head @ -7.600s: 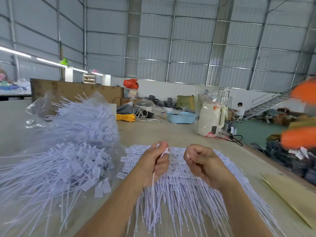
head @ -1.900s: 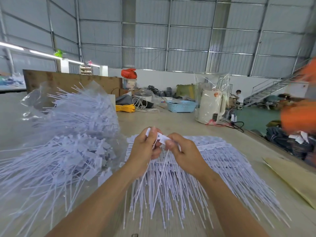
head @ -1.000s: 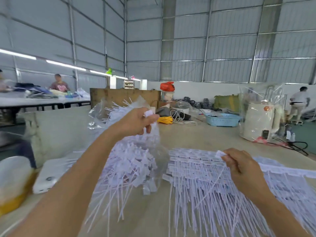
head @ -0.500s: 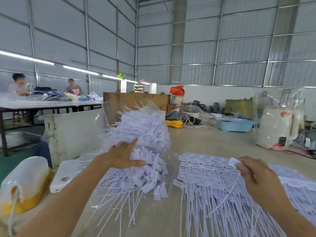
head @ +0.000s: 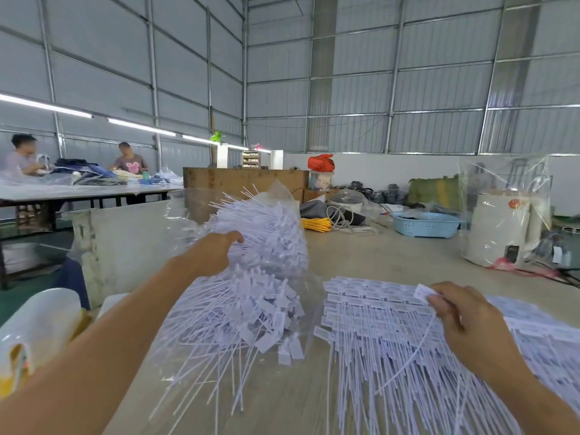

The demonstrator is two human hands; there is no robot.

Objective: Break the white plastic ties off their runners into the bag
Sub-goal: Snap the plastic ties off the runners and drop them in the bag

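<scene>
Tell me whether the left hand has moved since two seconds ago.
Yes. The left hand has gone left, away from the spread of ties on runners where it met the right hand, onto the bag of ties.

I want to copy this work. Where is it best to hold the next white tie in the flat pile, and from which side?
Probably pinch the flat tag head of a tie, as the right hand does, coming from above at the far edge of the flat pile. The heads line up there; the thin tails point toward the person.

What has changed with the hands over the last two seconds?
The left hand left the right, carried a broken-off tie left and now rests on the bag, its tie gone. The right hand dropped to the spread ties, still pinching one tie. Bag and spread stayed put.
</scene>
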